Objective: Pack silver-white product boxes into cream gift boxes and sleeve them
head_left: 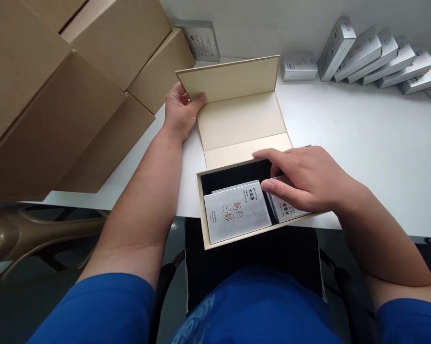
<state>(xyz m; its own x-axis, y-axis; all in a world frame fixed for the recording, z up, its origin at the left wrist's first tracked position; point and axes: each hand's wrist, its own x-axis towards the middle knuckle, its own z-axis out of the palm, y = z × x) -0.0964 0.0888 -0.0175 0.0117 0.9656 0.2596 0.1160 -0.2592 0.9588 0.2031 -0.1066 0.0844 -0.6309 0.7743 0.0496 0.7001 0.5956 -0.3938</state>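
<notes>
A cream gift box (pixel 203 210) with a dark lining rests on the front edge of the white table, its hinged lid (pixel 242 114) folded back. My left hand (pixel 183 107) pinches the lid's left edge, thumb inside and fingers behind. Inside the box lies a silver tea carton (pixel 242 210) with red and black print, angled across the left part. A second silver tea carton (pixel 289 208) sits to its right, partly hidden under my right hand (pixel 304 174). That hand is spread over the box's right part, thumb by the gap between the cartons, some fingers hidden.
Large brown cardboard boxes (pixel 93 95) are stacked on the left. Along the back wall, several silver cartons (pixel 365 52) lean in a row at right, with one lying flat (pixel 299 69) beside them. Another silver carton (pixel 203 40) leans behind the cardboard boxes. A tan chair (pixel 22 239) stands lower left.
</notes>
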